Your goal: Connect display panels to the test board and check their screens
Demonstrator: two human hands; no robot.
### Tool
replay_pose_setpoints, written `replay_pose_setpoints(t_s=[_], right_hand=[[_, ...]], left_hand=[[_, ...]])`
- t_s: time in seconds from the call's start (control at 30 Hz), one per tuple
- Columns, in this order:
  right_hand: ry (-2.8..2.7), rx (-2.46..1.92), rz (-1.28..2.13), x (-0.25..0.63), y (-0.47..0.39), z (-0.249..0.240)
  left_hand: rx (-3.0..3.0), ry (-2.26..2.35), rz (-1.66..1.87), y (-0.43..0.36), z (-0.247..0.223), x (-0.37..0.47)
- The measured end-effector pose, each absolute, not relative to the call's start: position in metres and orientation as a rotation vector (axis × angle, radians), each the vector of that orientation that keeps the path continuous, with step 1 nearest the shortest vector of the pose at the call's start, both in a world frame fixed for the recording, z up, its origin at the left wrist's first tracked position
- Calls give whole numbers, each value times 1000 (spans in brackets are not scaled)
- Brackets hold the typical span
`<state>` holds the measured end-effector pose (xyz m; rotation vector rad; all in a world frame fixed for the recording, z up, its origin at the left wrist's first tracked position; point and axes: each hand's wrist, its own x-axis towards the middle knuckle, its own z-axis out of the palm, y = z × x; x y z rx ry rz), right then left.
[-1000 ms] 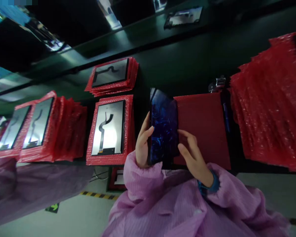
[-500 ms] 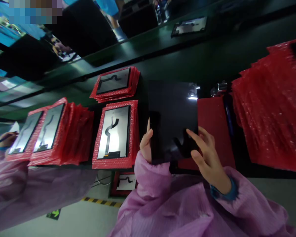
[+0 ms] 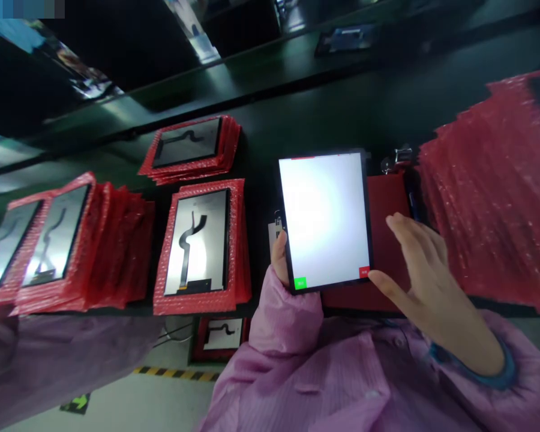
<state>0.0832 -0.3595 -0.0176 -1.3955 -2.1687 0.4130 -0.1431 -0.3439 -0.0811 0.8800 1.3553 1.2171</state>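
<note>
My left hand (image 3: 279, 257) grips the lower left edge of a tablet screen panel (image 3: 324, 219) that is lit plain white, with a small green mark and a small red mark at its bottom corners. The panel is held tilted up over a red pad (image 3: 389, 228) on the dark bench. My right hand (image 3: 425, 282) hovers just right of the panel with fingers spread, thumb close to the red corner mark, holding nothing. Both arms wear pink sleeves.
Stacks of red bubble-wrap sleeves topped with grey panels and flex cables sit at the left (image 3: 200, 243), far left (image 3: 58, 237) and behind (image 3: 189, 144). A big heap of red bubble wrap (image 3: 490, 198) fills the right. Another person's pink sleeve (image 3: 49, 354) is at lower left.
The panel was dark half a second ago and now shows a white screen. My right hand left the panel's face and moved off to the right, fingers spreading.
</note>
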Motion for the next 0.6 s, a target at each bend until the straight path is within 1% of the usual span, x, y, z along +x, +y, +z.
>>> replay_pose_setpoints(t_s=[0.1,0.23,0.43,0.6], right_hand=[[-2246,-1376,365,67,-356,-21],[-2333,-1309,310,53,-355,-27],[-2257,-1232,305,56,-342,-3],[-2419,-1125,246,30,-306,6]], left_hand=[[1007,1393,1157,-345,-83,-145],[1041,1388,1163,-344,-81,-147],[968,1377,1171,-345,-73,-140],[955,1356,1222,-348,-70,-135]])
